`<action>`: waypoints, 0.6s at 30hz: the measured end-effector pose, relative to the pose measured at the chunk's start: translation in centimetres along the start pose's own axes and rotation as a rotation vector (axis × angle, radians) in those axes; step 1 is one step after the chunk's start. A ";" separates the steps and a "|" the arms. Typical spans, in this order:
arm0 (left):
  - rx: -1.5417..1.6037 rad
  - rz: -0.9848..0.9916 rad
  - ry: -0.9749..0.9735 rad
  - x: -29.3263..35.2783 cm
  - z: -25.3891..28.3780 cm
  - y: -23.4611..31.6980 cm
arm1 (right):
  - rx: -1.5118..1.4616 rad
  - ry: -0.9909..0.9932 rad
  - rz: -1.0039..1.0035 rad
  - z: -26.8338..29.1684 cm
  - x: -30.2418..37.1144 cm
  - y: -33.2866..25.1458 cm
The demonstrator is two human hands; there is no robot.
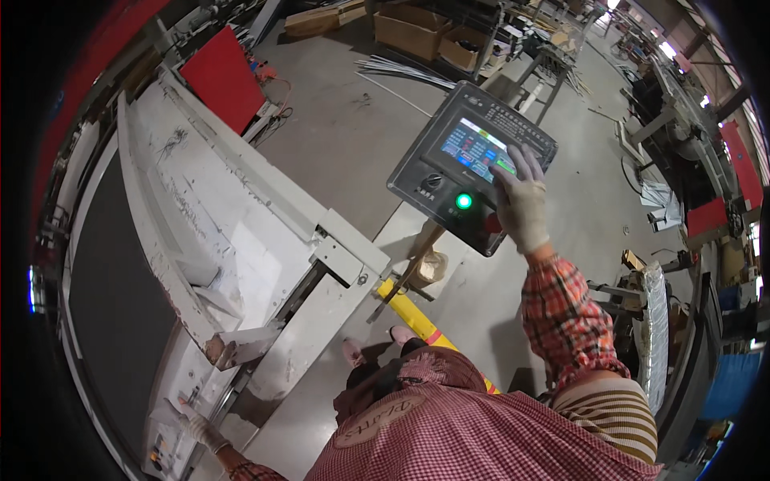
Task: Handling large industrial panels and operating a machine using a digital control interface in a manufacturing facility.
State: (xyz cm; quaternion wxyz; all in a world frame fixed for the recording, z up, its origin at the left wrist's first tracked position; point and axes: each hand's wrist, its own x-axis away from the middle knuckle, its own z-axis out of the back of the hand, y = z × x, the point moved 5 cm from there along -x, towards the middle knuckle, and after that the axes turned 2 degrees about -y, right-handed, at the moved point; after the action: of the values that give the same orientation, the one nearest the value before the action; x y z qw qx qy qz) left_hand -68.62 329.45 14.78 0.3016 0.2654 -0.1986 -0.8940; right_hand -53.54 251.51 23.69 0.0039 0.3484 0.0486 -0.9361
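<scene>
My right hand (523, 204), in a pale glove, is at the black control panel (409, 172) ahead of me. Its fingers are spread over the right side of the lit touchscreen (473, 151); I cannot tell whether a fingertip presses it. A green lit button (464, 201) glows below the screen, beside a black rotary knob (433, 182). Part of a red button (492, 224) shows by the wrist. Low on the left, my gloved left hand (202, 429) reaches to the edge of a large white machine (281, 361). Its fingers look stretched out, though small and partly unclear.
A yellow bar (417, 317) runs beside my feet. Next to it stands a pale bag (430, 268). Metal strips (405, 70) and cardboard boxes (409, 30) lie farther off. A wrapped stack (654, 337) is at the right. A red panel (223, 80) stands behind the white machine.
</scene>
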 end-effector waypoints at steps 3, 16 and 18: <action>0.201 0.172 0.071 1.4 3.6 2.9 | -0.166 -0.685 0.264 -4.6 4.4 -8.7; 0.136 0.140 0.126 19.5 11.9 5.0 | 0.048 -1.062 0.291 -36.8 22.6 -4.4; 0.185 0.277 0.190 22.5 12.8 3.2 | 0.161 -1.185 0.351 -38.1 24.2 -2.6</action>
State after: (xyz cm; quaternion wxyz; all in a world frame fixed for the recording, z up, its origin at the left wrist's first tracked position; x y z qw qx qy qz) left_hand -90.09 315.10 18.44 0.4136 0.3454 -0.2851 -0.7927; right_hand -47.15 258.29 -20.57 0.1576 -0.2284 -0.0907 -0.9564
